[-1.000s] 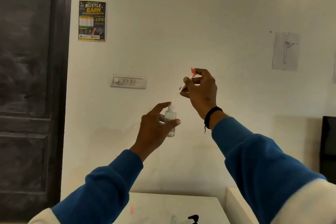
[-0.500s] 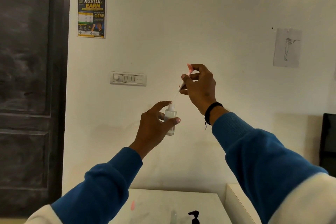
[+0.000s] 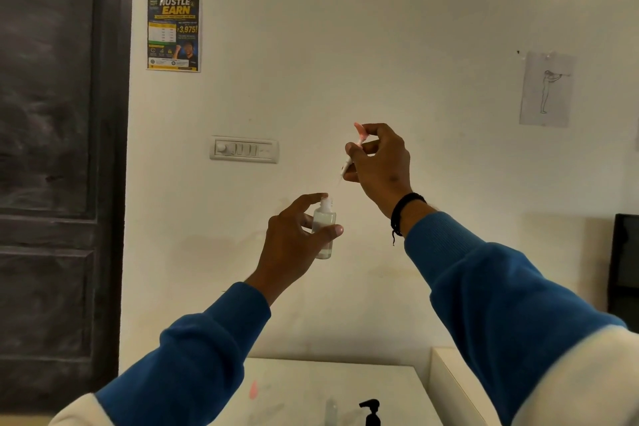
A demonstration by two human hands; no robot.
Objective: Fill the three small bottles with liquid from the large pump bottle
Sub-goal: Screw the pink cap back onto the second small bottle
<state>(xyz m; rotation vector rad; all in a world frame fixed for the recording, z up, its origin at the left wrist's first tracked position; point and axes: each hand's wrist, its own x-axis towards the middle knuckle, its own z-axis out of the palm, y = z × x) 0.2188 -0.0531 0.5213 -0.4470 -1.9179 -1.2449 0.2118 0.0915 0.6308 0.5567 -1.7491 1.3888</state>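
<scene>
White worktop low in view, carrying the black pump head of the large pump bottle, a clear small bottle just left of it, blurred, contents impossible to tell, and a pink mark farther left. Blue sleeves raised toward a white wall. Left hand curled round a clear small bottle held upright in the air, uncapped, clear liquid inside, level hard to judge. Right hand up and to the right, fingers pinching a slim dropper with pink top, tilted, thin tip aimed at the bottle's open neck, just apart from it.
</scene>
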